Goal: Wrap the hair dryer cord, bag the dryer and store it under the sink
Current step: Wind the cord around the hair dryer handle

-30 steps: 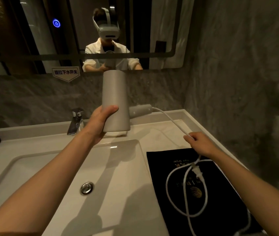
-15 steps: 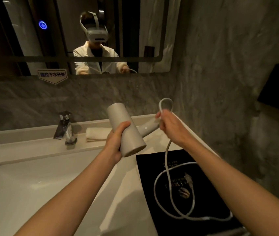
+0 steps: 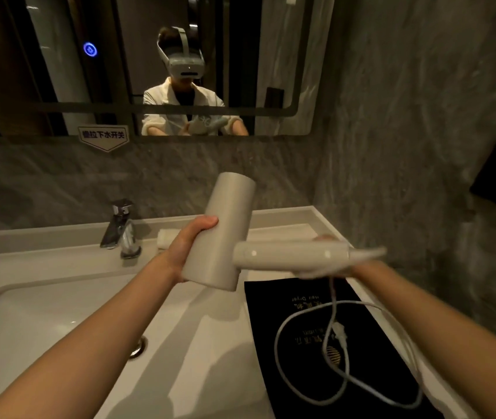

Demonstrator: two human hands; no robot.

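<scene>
My left hand (image 3: pixel 190 247) grips the barrel of the white hair dryer (image 3: pixel 225 234) and holds it above the counter, barrel tilted up toward the wall, handle (image 3: pixel 289 257) pointing right. My right hand (image 3: pixel 328 266) is blurred and mostly hidden behind the far end of the handle, closed on the white cord where it leaves the handle. The rest of the cord (image 3: pixel 334 309) hangs down and lies in a loose loop, with its plug (image 3: pixel 340 334), on the flat black bag (image 3: pixel 316 352) spread on the counter at the right.
A white basin (image 3: pixel 44 328) with a drain (image 3: pixel 137 347) lies below my left arm. The chrome tap (image 3: pixel 119 229) stands at the back, a rolled white towel (image 3: pixel 166 237) beside it. A grey stone wall closes the right side; a mirror hangs above.
The dryer has turned so its handle now points right toward me. My right hand has swung the cord from above the handle to its far end, and the loop on the bag has shifted.
</scene>
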